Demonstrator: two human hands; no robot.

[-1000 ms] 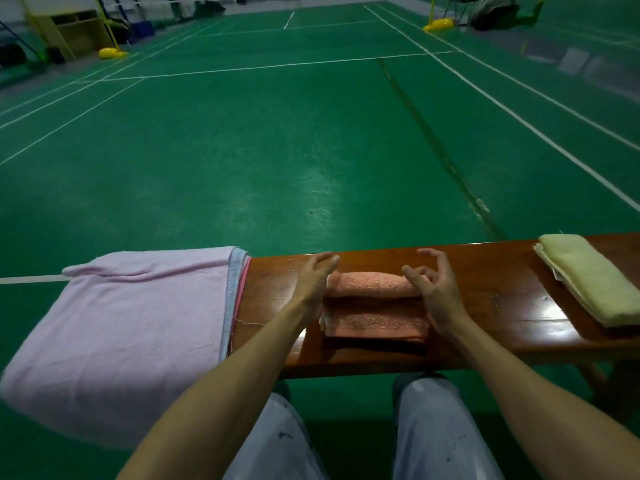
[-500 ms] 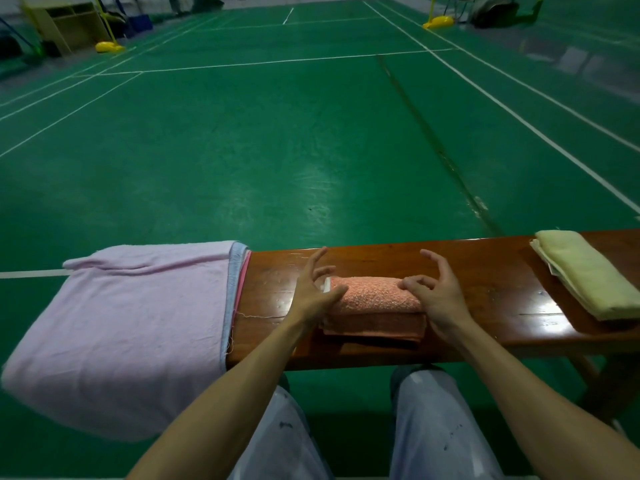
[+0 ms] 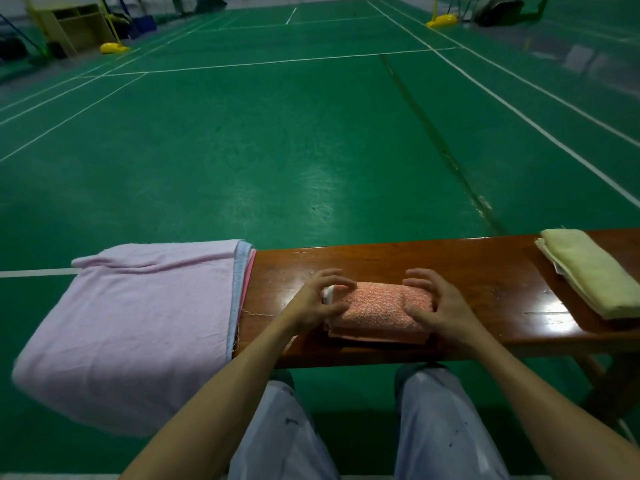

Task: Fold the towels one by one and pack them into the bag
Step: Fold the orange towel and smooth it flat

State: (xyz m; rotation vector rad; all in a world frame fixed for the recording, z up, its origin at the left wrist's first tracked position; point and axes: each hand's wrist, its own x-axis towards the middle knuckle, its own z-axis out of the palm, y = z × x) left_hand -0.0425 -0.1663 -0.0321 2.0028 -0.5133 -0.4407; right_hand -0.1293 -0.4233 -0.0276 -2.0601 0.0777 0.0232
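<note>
1. On the wooden bench (image 3: 485, 271), as the head view showed it, the salmon towel (image 3: 377, 311) lay as a thick, compact bundle near the front edge, between the two hands
2. The left hand (image 3: 313, 301) had its fingers curled over the bundle's left end, where a white label (image 3: 328, 294) peeked out. The right hand (image 3: 438, 306) curled over the right end with its thumb on the top face. Both held the towel, and neither was spread wide
3. A second earlier the towel had been flatter, its far part only rolled over, and the hands had stood at its sides with loose fingers. Half a second earlier the fold had come across, and by this moment the hands had closed on both ends
4. That change suggested the folding of this towel was finished, and the two-handed hold looked like readiness to lift it for packing
5. No bag was in view, so where the bundle should go could not be told
6. The lilac towel (image 3: 138, 323) hung unfolded over the bench's left end, with more cloth edges (image 3: 242, 282) under it. The yellow-green towel (image 3: 588, 271) lay folded at the right end, well apart, so more work seemed left
</note>
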